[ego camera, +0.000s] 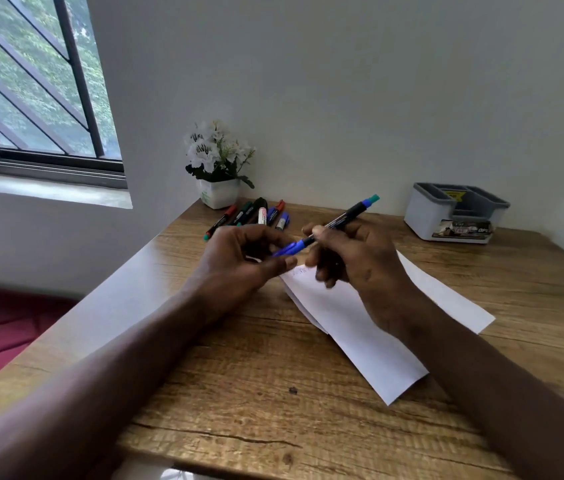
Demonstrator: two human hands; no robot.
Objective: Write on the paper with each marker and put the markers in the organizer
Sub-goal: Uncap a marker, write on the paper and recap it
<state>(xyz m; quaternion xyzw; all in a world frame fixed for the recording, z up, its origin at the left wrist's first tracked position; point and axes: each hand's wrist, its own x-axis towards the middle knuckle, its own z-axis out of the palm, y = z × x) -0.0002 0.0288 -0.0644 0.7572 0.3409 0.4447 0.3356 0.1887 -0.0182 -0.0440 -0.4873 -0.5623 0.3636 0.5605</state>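
a blue marker is held above the paper, its barrel gripped in the right hand, its cap pinched by the left hand; ink could be smeared if the cap is jerked.

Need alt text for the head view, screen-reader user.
A blue marker is held over a white paper on a wooden desk: the right hand grips the barrel, the left hand pinches the blue end. More markers lie beside a flower pot at the back left; a grey organizer stands back right.
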